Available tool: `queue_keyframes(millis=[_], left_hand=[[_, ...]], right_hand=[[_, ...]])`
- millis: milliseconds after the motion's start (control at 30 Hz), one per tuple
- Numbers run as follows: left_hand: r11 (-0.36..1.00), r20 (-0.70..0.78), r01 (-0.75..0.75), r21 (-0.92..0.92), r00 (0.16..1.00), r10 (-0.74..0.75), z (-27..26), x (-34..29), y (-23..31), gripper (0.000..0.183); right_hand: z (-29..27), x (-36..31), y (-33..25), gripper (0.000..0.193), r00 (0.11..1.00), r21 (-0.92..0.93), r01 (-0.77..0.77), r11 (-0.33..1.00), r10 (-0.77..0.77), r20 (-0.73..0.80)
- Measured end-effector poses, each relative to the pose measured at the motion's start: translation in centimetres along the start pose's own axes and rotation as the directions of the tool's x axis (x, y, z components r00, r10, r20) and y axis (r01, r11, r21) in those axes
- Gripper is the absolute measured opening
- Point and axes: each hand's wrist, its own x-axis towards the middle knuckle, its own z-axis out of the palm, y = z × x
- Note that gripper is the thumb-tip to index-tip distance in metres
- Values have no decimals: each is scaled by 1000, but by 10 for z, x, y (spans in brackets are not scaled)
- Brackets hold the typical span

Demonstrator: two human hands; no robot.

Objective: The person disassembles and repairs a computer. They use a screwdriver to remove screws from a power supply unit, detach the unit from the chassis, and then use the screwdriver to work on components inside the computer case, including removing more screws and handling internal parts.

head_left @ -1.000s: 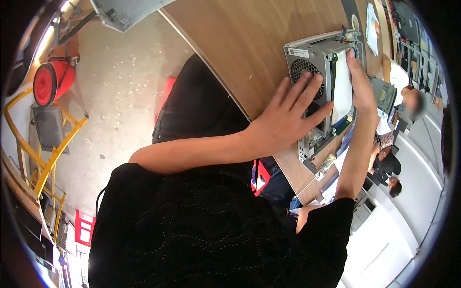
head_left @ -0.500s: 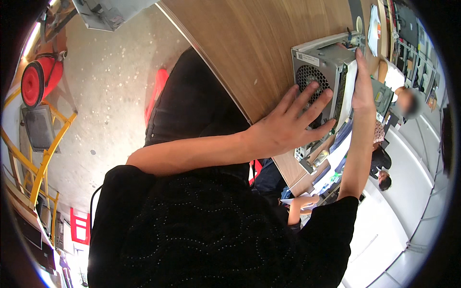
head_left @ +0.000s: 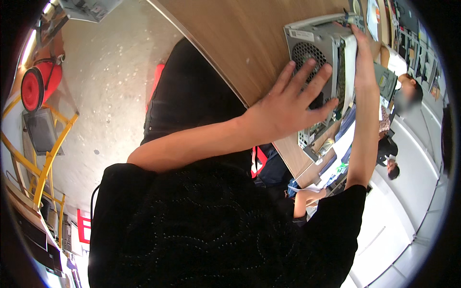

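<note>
A grey metal computer case [head_left: 322, 40] rests on the wooden table, with a honeycomb fan grille on the side nearest me and a green circuit board along its open face. My left hand [head_left: 288, 98] lies against the grille side, its fingers spread over the vents. Along the case's right side, by a white edge strip, stretches my right hand [head_left: 363, 57]; its visible finger is straight, the others are partly hidden. The case stands between both hands. Slots and metal brackets [head_left: 318, 150] show at its near end, below my left hand.
The wooden table [head_left: 230, 36] has its edge running diagonally past my black-trousered leg. Beyond the case are another grey-green unit [head_left: 386, 82] and several people. On the floor at left stand a red round machine [head_left: 36, 86] and a yellow metal frame [head_left: 50, 158].
The whole view has shifted a little, so the table and case appear higher and slightly further left. Both hands keep about the same places on the case.
</note>
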Motion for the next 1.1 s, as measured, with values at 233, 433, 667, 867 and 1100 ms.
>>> queue_keyframes(millis=[233, 433, 667, 867, 1100], left_hand=[[927, -3, 206, -313, 976, -218, -9, 7, 1, 92], [978, -59, 102, -180, 992, -114, -16, 7, -4, 85], [887, 90, 335, -317, 942, -324, -41, 6, -9, 68], [943, 9, 301, -144, 953, -303, -73, -5, -37, 59], [960, -166, 271, 67, 952, -257, -139, 23, -60, 36]], right_hand=[[5, 0, 3, 56, 999, 11, 32, 999, -32, -16], [6, -4, 3, 48, 988, 65, 140, 988, -144, 60], [-34, -54, 7, 50, 878, -612, 362, 703, -477, -29], [-4, -179, 64, 36, 653, -731, 400, 552, -731, -195], [76, -228, 177, 22, 325, -817, 462, 346, -923, -207]])
